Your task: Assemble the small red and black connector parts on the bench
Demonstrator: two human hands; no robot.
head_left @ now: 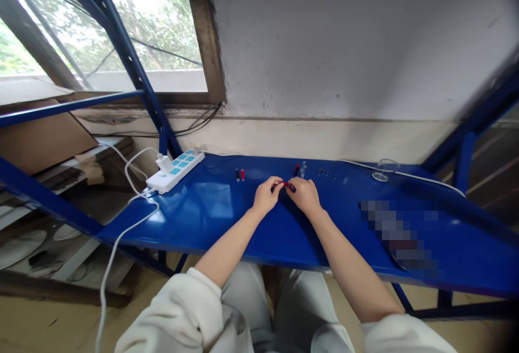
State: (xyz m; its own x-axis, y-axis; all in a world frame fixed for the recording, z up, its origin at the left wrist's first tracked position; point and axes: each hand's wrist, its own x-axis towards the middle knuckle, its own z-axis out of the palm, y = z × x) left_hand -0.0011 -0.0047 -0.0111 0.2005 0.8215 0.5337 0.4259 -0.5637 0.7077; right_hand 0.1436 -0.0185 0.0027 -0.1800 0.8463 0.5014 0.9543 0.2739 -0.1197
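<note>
My left hand (266,195) and my right hand (305,194) meet above the blue tabletop. Between their fingertips is a small red part (285,184), mostly hidden by the fingers, so its kind is unclear. Both hands are closed in a pinch on it. Left of them stand a small black cylinder (237,174) and a small red cylinder (242,174), side by side. Just behind my right hand are a small red-and-black piece (297,169) and some clear pieces (303,168). Several tiny dark parts (323,172) lie farther right.
A white power strip (176,172) with a plugged-in adapter sits at the table's left end, its cable hanging over the edge. Clear round items (380,177) lie at the back right near a white cable. A blurred-out dark object (399,239) rests at the right. Blue frame posts flank the table (211,239).
</note>
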